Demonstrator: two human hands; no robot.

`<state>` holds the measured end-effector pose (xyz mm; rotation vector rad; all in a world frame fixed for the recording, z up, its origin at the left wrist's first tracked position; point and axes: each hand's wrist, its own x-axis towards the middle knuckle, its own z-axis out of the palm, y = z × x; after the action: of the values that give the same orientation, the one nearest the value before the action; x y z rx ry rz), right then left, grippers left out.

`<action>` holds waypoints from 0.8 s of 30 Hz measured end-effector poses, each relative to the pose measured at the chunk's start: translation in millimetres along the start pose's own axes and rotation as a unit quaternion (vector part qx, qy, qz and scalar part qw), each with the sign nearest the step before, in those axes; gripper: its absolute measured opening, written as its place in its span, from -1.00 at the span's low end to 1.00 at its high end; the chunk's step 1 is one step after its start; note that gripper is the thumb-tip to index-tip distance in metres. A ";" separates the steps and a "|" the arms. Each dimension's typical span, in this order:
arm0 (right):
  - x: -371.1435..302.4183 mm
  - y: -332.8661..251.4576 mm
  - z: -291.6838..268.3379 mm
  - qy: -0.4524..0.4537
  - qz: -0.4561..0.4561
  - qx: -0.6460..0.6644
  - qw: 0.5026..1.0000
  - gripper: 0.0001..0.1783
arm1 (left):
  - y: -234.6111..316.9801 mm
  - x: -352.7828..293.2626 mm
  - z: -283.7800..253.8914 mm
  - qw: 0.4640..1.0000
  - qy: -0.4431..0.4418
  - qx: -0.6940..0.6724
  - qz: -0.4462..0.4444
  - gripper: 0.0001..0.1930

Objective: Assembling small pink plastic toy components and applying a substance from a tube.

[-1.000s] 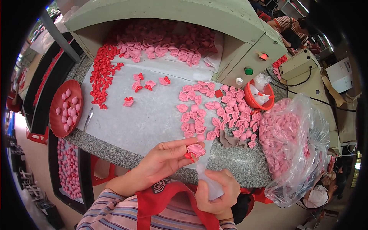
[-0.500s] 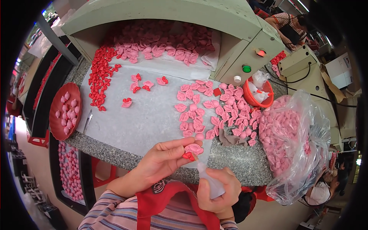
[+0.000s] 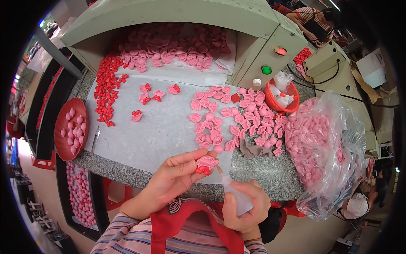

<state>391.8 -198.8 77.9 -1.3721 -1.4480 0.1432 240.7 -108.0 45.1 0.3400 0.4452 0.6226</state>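
Between thumb and fingers, my left hand (image 3: 171, 175) pinches a small pink folded, shell-like piece (image 3: 207, 161). A glossy red double-lobed piece (image 3: 204, 170) sits against its lower edge. My right hand (image 3: 249, 207) wraps round a translucent white squeeze bottle (image 3: 238, 198) with a thin nozzle. The nozzle tip points up toward the pink piece, just to its right and apart from it. Beyond my hands, a white sheet (image 3: 148, 139) carries several pink pieces with red ones attached (image 3: 136, 115), a strip of loose red pieces (image 3: 105, 91) and rows of pink pieces (image 3: 209, 120).
A pale green box-shaped machine (image 3: 177, 12) stands at the back, pink pieces heaped inside. On the left is a red bowl (image 3: 59, 137) of pink balls; on the right, an orange basket (image 3: 292, 109) and a plastic bag (image 3: 311, 144) of pink pieces. Tweezers (image 3: 96, 137) lie near the bowl.
The bottle's nozzle has drawn away from the pink piece, down and to the right. My left hand has shifted slightly left, still pinching the piece.
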 end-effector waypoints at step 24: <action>-4.3 5.4 -2.6 0.008 0.017 0.012 1.000 -0.72 | -1.9 2.7 -4.8 0.999 -0.003 -0.039 0.014 -0.64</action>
<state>396.1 -201.8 72.7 -1.3762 -1.4064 0.1696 241.2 -106.9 39.4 0.2739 0.4093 0.6633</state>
